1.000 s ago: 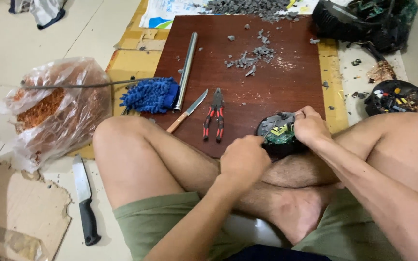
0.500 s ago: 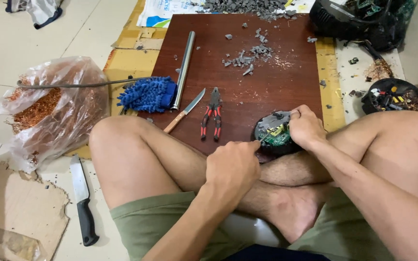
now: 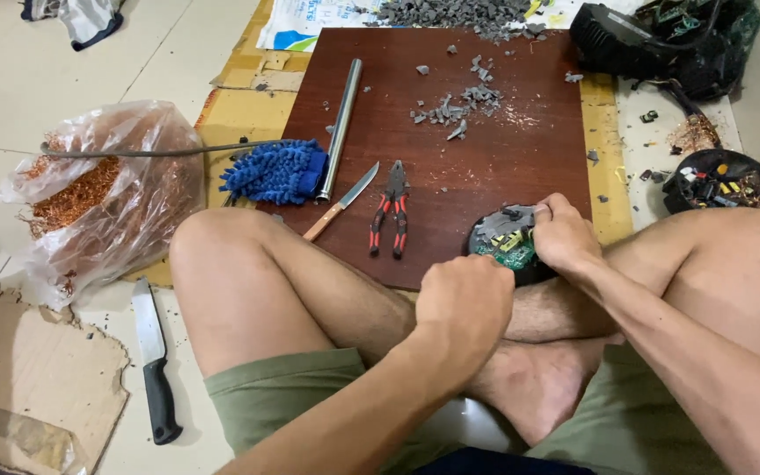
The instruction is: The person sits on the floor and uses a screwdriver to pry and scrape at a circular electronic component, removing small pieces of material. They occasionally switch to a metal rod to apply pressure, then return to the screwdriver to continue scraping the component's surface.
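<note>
Round green circuit board (image 3: pixel 507 244), perhaps cracked

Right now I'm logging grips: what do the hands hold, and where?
The right hand grips the round green circuit board at its right edge. The left hand is fisted beside its near edge; what it holds cannot be told.

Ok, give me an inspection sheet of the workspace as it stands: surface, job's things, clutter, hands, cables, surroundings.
Surface: dark red-brown wooden board on the floor, strewn with grey plastic fragments.
Job's things: round black device with green circuit board at the board's near edge.
Clutter: red-handled pliers, wooden-handled knife, steel tube, blue microfibre mitt.
Hands: right hand grips the device's rim; left hand clenched beside it, contents hidden.
Cables: black cable on the dark casing far right.
Surroundings: clear bag of copper wire, black-handled knife, torn cardboard.
</note>
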